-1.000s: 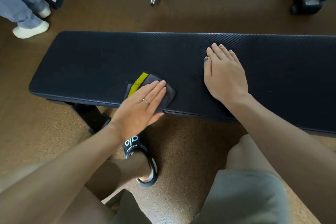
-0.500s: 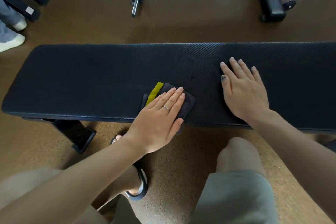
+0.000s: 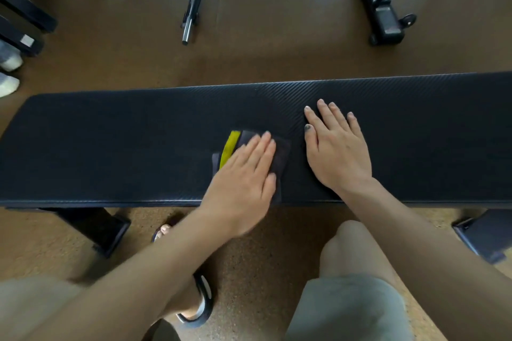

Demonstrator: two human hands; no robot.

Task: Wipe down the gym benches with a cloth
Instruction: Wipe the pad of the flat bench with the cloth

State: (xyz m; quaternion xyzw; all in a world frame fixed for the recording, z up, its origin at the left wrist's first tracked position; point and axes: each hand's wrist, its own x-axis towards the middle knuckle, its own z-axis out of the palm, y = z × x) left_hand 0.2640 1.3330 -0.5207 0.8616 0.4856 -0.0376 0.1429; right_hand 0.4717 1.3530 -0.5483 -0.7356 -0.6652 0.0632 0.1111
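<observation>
Head view: you face the table from its near long side.
Left hand: palm down, your fingers straight and pressed together, flattening the cloth.
Cloth: dark with a yellow strip, on the padded top near its front edge.
Right hand: flat on the pad just beside the cloth, fingers slightly spread, holding nothing.

Black ribbed-weave bench, dark grey cloth (one yellow stripe), speckled brown floor.
</observation>
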